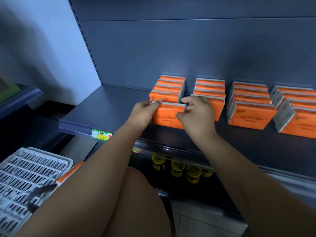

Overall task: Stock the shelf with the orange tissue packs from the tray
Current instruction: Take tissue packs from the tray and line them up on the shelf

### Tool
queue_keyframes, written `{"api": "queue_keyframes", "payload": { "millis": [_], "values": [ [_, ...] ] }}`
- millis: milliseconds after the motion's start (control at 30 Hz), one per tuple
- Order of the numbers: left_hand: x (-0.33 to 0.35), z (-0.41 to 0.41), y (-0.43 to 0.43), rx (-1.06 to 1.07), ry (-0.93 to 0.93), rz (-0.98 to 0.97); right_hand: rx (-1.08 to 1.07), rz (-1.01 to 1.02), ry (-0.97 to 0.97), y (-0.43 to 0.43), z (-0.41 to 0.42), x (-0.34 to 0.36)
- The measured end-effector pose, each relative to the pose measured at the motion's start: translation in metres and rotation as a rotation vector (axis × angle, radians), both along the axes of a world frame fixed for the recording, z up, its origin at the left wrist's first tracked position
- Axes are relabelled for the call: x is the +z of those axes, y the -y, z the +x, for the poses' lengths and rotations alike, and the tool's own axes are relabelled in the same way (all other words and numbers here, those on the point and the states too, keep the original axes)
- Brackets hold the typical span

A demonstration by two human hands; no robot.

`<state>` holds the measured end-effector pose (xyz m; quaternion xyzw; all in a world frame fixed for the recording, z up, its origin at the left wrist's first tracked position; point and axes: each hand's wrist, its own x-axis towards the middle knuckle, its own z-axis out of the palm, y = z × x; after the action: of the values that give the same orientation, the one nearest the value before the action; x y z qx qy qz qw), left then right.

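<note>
An orange tissue pack [168, 115] stands upright on the dark blue shelf [95, 115], at the front of the leftmost row of orange packs [168, 88]. My left hand [142, 112] grips its left end, thumb over the top edge. My right hand [196, 112] holds its right end, fingers curled at the top corner. Further rows of packs stand to the right [210, 88], [249, 103], [297, 113]. The white slotted tray [29, 173] sits at lower left; one orange pack [70, 173] shows at its right edge, partly behind my left arm.
A green and yellow price tag [102, 134] is fixed on the shelf's front lip. Yellow-lidded jars [184, 170] stand on the lower shelf beneath. A black strap [36, 197] lies across the tray. The shelf's left part is bare. Tiled floor shows at the bottom.
</note>
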<state>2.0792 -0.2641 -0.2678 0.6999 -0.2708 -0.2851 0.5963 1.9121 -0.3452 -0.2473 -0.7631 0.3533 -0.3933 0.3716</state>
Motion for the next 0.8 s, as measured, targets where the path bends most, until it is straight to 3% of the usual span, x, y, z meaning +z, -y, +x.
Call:
{"api": "queue_keyframes", "payload": {
  "millis": [200,400,567,800],
  "values": [
    [0.001,0.014,-0.004,0.216,-0.040,-0.109,-0.064,0.216,0.112,-0.008,0.030,-0.010],
    [-0.007,0.025,0.004,0.203,-0.100,-0.144,0.042,0.269,0.102,-0.005,0.037,-0.015],
    [-0.014,0.033,0.011,0.249,-0.013,-0.115,0.104,0.437,0.102,0.001,0.033,-0.019],
    [-0.017,0.034,0.013,0.273,0.066,-0.087,0.101,0.425,0.107,0.002,0.039,-0.019]
  ]
}}
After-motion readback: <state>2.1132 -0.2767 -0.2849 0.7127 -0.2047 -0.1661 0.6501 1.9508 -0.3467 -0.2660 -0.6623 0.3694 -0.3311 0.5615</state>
